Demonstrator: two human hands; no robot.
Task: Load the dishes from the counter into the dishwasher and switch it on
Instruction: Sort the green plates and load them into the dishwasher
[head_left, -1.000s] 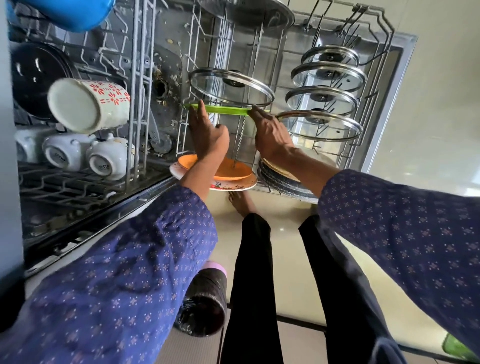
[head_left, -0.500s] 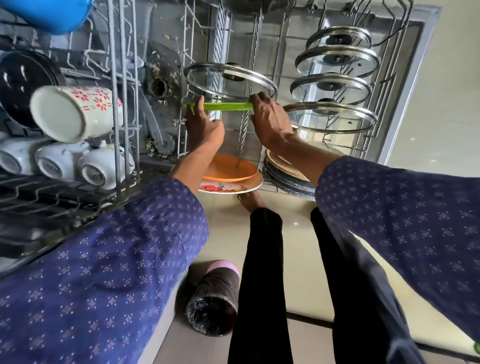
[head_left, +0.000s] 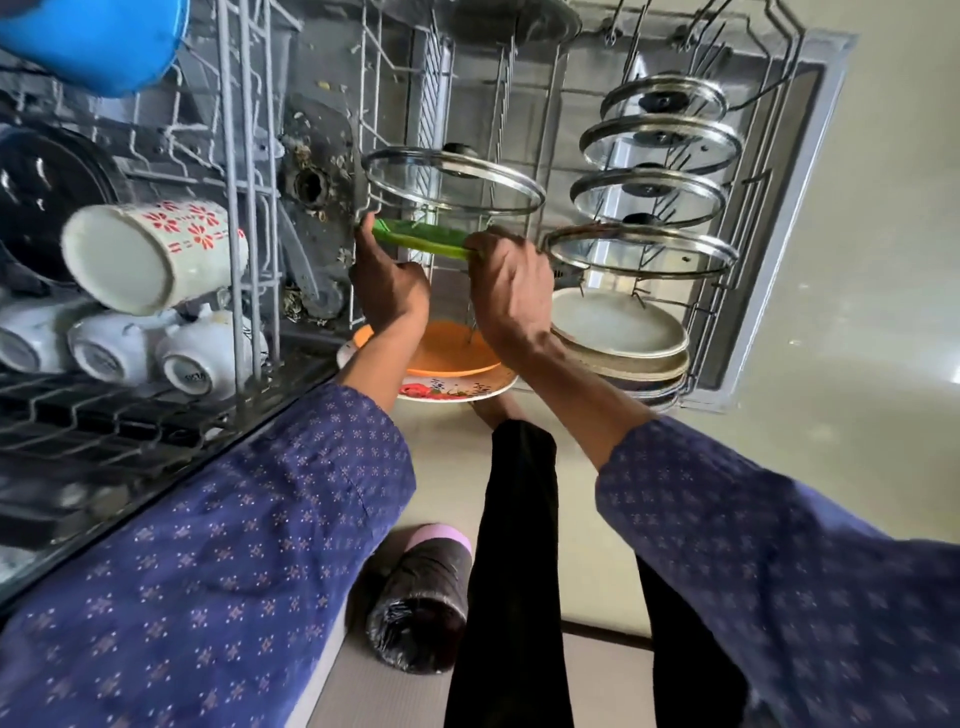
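Upper rack, left: a floral mug (head_left: 156, 257) lies on its side above white cups (head_left: 117, 351). Centre: the left hand (head_left: 390, 283) grips the left end of a green plate (head_left: 418, 240); the right hand (head_left: 511, 291) grips its right end. The plate sits edge-on in the lower rack (head_left: 769, 130), just beneath a glass lid (head_left: 452, 182). Right: four lids (head_left: 654, 156) above stacked plates (head_left: 618, 332).
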